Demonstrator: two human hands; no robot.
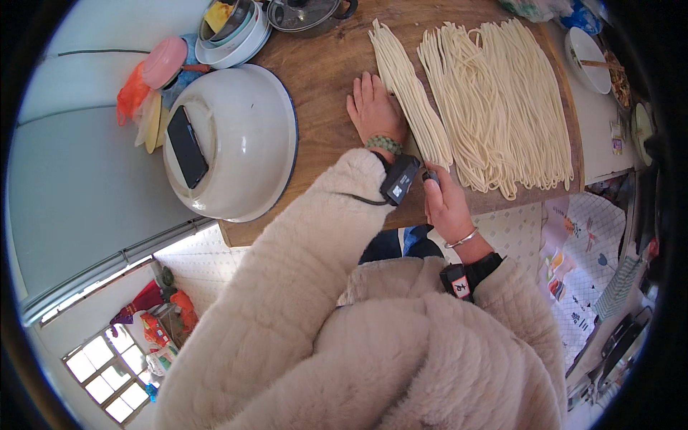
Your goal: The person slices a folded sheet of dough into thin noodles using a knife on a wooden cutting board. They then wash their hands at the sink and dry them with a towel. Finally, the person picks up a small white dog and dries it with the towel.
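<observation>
My left hand (375, 110) lies palm down on the wooden board (322, 80), its fingers slightly apart, beside a narrow strip of cut noodles (411, 97). By the near end of that strip, my right hand (445, 201) is closed on the dark handle of a knife (430, 176). The blade is mostly hidden; it seems to lie along the strip's left edge, close to my left hand. A wide pile of long noodles (497, 107) is spread on the board to the right, a narrow gap away from the strip.
An upturned enamel basin (242, 134) bears a phone (187, 147) at the left. Stacked bowls (234, 48) and a glass-lidded pan (303, 13) stand at the far left. Beyond the board's right edge are a white bowl with chopsticks (586, 59) and a green-rimmed dish (642, 131).
</observation>
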